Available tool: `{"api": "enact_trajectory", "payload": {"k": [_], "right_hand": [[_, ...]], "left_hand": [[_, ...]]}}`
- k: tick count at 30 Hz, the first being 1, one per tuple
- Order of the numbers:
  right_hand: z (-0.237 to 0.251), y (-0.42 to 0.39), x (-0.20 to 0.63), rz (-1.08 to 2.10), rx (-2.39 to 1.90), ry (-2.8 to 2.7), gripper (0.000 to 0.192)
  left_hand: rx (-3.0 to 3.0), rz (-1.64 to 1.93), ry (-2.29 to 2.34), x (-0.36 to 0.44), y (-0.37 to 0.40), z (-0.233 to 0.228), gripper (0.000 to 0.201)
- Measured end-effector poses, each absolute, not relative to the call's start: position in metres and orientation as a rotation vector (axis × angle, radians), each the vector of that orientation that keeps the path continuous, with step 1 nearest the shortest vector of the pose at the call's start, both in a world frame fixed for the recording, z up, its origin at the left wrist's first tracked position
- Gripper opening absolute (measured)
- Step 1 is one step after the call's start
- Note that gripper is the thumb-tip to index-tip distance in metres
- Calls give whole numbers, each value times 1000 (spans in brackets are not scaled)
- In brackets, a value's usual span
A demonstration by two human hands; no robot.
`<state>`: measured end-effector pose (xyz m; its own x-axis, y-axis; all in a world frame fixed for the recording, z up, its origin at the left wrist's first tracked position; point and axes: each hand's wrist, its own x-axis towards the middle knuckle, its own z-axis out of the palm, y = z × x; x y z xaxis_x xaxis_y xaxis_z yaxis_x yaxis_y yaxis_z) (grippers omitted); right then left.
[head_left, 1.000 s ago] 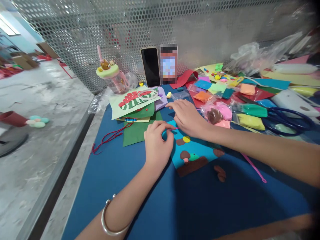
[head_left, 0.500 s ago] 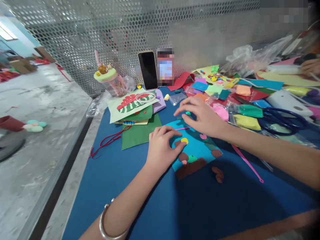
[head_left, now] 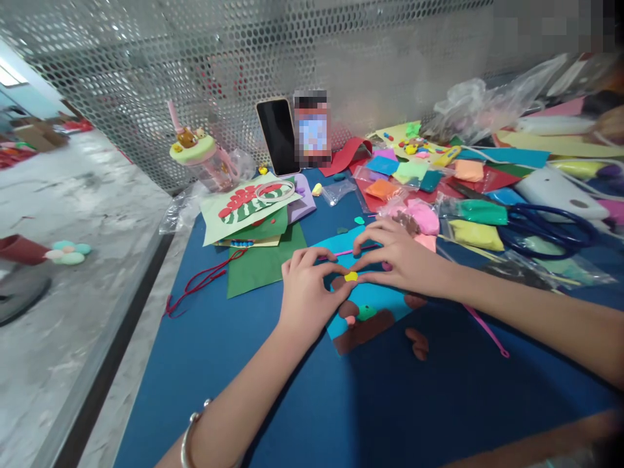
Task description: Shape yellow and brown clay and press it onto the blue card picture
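A small yellow clay piece is pinched between the fingertips of both hands, above a light-blue card. My left hand grips its left side with thumb and index finger. From the right, my right hand closes thumb and index finger on the same piece. Brown clay covers the card's near edge, with a green clay shape and a small pink bit just above it. A thin pink stick partly shows behind the fingers. Loose brown clay lies beside the card on the blue table.
Coloured clay packets, blue-handled scissors and a pink tool lie to the right. Left are a watermelon picture, green paper and red cord. A phone and a lidded cup stand behind.
My right hand has come down and left, from hovering over the card to pinching the yellow clay alongside my left hand. The view has shifted slightly.
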<state>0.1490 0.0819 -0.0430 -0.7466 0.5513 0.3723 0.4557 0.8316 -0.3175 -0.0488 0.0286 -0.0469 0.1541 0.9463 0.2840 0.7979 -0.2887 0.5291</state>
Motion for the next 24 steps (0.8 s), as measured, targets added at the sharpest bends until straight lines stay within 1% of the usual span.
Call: {"api": "enact_trajectory", "payload": {"k": [5, 9, 11, 13, 17, 19, 24], "right_hand": [[-41, 81, 150, 277, -731, -2557, 14], [-35, 80, 155, 215, -721, -2581, 19], [-32, 76, 160, 178, -703, -2597, 21], [-31, 70, 164, 125, -683, -2623, 28], [-32, 50, 165, 61, -792, -2707, 38], [-32, 40, 161, 62, -898, -2760, 42], [-30, 29, 152, 18, -929, -2867, 42]], "left_hand": [[2184, 850, 1710, -49, 25, -45, 17], [2213, 820, 1711, -51, 26, -45, 15], [2206, 792, 1701, -52, 26, -44, 23], [2200, 759, 1685, -52, 26, -44, 28], [2192, 749, 1676, -51, 26, -45, 18], [2169, 749, 1683, -50, 27, -45, 17], [2142, 728, 1694, -49, 29, -44, 18]]}}
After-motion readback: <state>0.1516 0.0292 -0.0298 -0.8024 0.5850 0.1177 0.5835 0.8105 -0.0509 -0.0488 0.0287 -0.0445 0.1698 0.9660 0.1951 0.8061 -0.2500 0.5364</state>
